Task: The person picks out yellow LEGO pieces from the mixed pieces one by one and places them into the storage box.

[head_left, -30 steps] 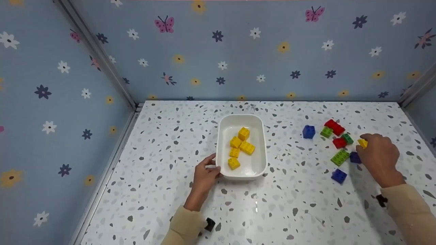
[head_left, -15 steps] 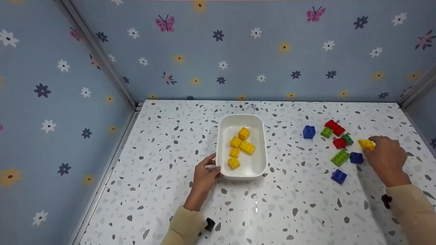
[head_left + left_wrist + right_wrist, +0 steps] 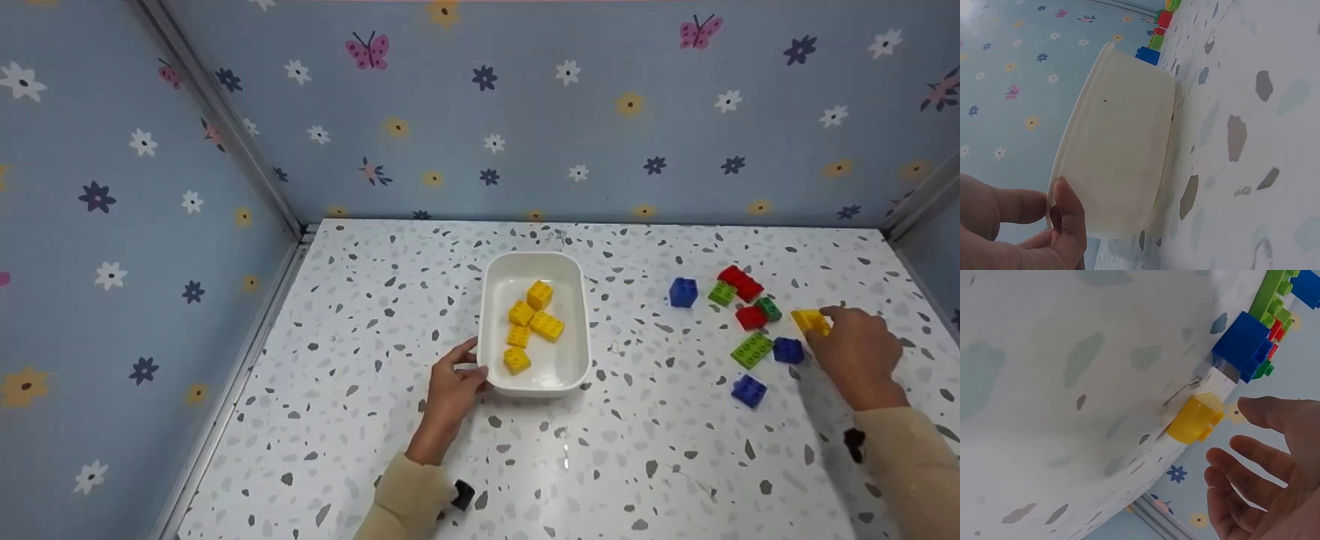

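Note:
My left hand point(image 3: 454, 386) pinches the near-left rim of a white plastic tub point(image 3: 564, 364), thumb outside in the left wrist view. Several yellow toy bricks point(image 3: 547, 325) lie inside the tub. Over on the right, a lone yellow toy brick point(image 3: 806, 321) with a sloped side rests on the table. My right hand point(image 3: 859, 352) is beside it; in the right wrist view a gap shows between its loosely bent fingers point(image 3: 1244, 481) and the yellow brick point(image 3: 1193, 417). A dark blue brick point(image 3: 787, 350) sits just left of that hand.
Near the right hand lie red bricks point(image 3: 741, 283), a small light green one point(image 3: 722, 293), a dark green one point(image 3: 768, 308), a long light green one point(image 3: 752, 350) and further blue bricks point(image 3: 683, 292). Patterned panels point(image 3: 525, 112) wall the speckled table point(image 3: 360, 315) at back and sides.
The right hand has shifted right and slightly nearer, and more of the sloped yellow brick and the dark blue brick shows. The left hand and tub stay put.

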{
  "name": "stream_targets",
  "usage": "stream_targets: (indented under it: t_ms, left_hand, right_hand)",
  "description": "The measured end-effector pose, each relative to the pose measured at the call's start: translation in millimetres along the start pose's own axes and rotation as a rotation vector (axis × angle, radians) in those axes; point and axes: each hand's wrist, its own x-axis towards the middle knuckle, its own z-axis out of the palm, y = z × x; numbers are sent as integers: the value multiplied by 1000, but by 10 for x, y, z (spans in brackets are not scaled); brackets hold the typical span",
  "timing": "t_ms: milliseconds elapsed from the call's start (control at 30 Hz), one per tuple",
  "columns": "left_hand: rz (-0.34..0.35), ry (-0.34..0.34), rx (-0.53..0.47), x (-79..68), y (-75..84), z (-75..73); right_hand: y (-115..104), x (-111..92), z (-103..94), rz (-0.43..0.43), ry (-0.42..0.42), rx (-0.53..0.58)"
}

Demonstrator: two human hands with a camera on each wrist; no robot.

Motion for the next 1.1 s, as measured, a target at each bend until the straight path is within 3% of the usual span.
stream_targets:
  t_ms: [500,700,1100]
  left_hand:
    - [-8,5,8,30,14,15]
    - [5,-5,6,24,9,15]
    - [-38,18,11,23,4,18]
  right_hand:
    - [71,68,8,57,-99,-28]
    - [99,67,19,55,-101,-14]
    - [89,50,6,69,-72,-3]
